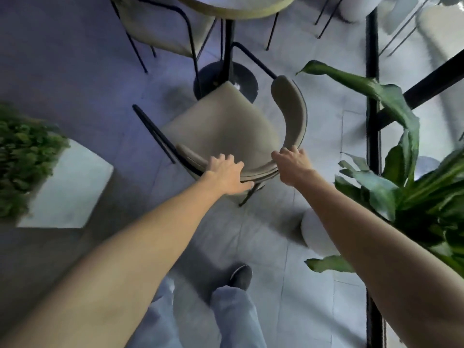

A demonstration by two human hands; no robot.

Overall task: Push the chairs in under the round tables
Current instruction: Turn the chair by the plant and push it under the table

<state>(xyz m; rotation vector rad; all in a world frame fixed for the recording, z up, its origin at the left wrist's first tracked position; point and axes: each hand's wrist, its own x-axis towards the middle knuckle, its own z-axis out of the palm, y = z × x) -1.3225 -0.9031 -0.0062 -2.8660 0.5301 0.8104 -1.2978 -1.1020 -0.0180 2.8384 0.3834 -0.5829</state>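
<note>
both hands clamped on curved backrest point(253, 173) of beige chair point(226, 129): left hand point(227, 175), right hand point(292, 167). round table point(236, 7) at 12 o'clock, base point(226, 80) touching seat front. push evenly, steer legs past base, mind plant point(401, 172) at 3 o'clock.

**Inspection: Person's Visible Dress and Limbs**

Both forearms are bare from the frame edge to the wrist; no sleeve reaches into view. The left hand point(227, 175) and right hand point(292, 167) are ungloved, with no ring, watch or band discernible. The trousers point(233, 320) are light blue-grey, loose in cut, with soft folds at the lower leg. One shoe point(241, 276) shows, dark grey to black with a rounded toe. Motion blur prevents finer detail on fabric or footwear.
</note>
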